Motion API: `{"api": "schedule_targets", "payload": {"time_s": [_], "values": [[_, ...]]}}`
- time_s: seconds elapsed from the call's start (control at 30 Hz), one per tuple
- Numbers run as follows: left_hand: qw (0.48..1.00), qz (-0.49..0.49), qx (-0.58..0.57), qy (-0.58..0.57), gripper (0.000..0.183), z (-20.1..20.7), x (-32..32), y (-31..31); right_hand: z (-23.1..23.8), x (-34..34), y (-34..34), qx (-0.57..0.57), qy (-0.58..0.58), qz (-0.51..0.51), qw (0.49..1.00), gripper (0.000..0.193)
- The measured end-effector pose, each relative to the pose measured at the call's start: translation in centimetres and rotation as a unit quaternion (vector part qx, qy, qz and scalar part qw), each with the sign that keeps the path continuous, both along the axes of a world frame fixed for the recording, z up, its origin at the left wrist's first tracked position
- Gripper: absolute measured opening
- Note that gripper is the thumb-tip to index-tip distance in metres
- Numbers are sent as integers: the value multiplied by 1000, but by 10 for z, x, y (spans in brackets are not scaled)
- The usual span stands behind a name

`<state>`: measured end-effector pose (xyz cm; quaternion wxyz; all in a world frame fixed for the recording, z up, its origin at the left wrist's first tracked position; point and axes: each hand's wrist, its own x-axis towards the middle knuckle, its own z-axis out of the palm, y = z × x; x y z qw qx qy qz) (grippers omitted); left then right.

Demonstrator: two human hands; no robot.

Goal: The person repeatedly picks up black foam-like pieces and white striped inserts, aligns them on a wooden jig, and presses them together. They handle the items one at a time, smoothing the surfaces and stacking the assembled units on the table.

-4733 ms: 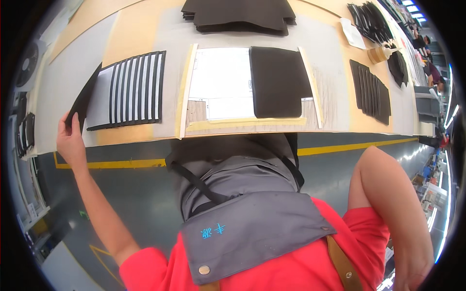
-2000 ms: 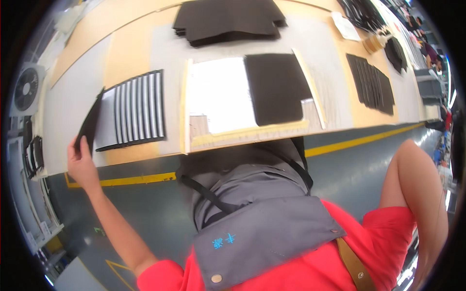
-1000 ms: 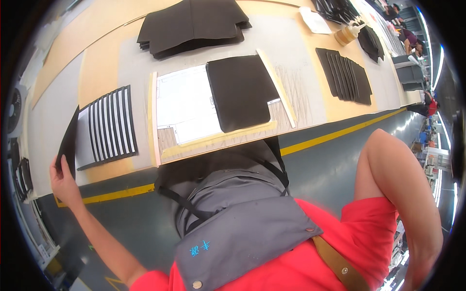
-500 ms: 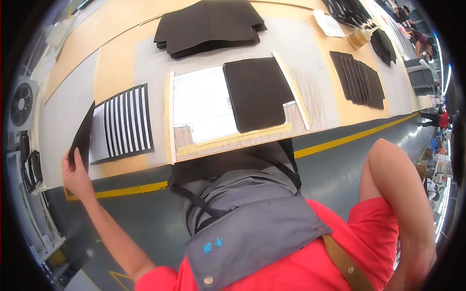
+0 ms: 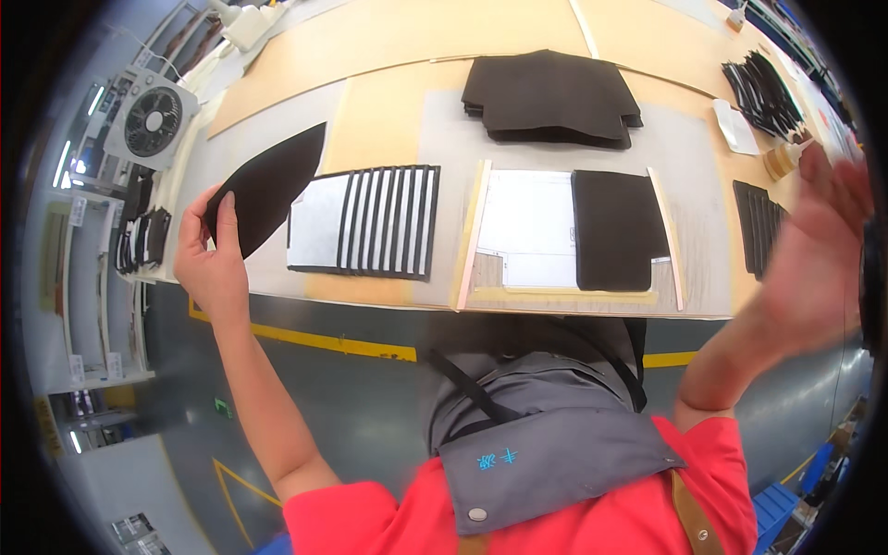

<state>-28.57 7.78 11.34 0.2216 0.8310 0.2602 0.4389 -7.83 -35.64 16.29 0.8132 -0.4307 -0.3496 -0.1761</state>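
Observation:
My left hand (image 5: 215, 270) pinches a dark brown, leather-like sheet (image 5: 270, 183) between thumb and fingers at its lower left corner. The sheet is tilted up above the table, just left of an overlapping row of white-faced, dark-edged pieces (image 5: 388, 222). At the far right, my right hand (image 5: 814, 245) is raised and blurred, fingers stretched upward and apart, with nothing visible in it. It partly covers a fanned row of dark pieces (image 5: 760, 222). In the middle, another dark sheet (image 5: 618, 231) lies flat over the right part of a white paper pattern (image 5: 527, 227) between two pale strips.
A stack of dark cut sheets (image 5: 550, 102) lies at the back of the table. Near the right side are a bottle with amber contents (image 5: 783, 161), a white sheet (image 5: 736, 127) and a dark bundle (image 5: 763, 92). A fan (image 5: 153, 120) stands at the left.
My left hand has lifted the dark sheet and turned its broad face into view. My right arm, bent with its hand out of sight before, now reaches up over the right side. The view has turned left.

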Motion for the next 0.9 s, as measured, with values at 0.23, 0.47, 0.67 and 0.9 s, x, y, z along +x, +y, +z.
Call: {"api": "schedule_targets", "payload": {"time_s": [0.23,0.47,0.67,0.9], "values": [[986,-167,-9,-1,17,43,20,-76,-23,4,109,-375,-234,-5,897,47],[940,-336,-58,12,37,54,51,-141,-43,-2,109,-479,-125,119,861,38],[784,-445,-432,-16,151,-11,67,-127,-75,-4,60,-264,256,248,896,20],[686,-358,-633,28,27,-91,91,-200,-143,-23,43,-233,386,205,869,23]]}}
